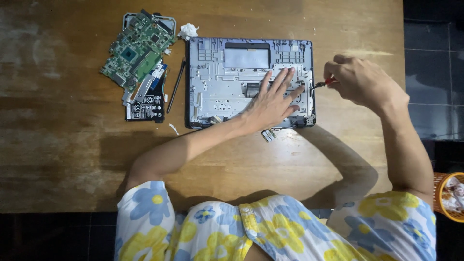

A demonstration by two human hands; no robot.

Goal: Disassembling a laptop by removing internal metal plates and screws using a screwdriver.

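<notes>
An opened grey laptop chassis (222, 82) lies on the wooden table (63, 135), its inner metal frame facing up. My left hand (273, 101) rests flat on the chassis's right part, fingers spread. My right hand (360, 79) is closed around a small screwdriver (323, 84) with a red handle; its tip touches the chassis's right edge. A small loose part (268, 135) with thin wires lies just below the chassis, near my left wrist.
A green circuit board (135, 48) lies at the table's upper left on a grey cover, with a black flat battery (145, 108) below it and a thin black stylus-like tool (176, 84) beside. A crumpled white tissue (188, 31) sits nearby. An orange basket (449, 195) stands on the floor at right.
</notes>
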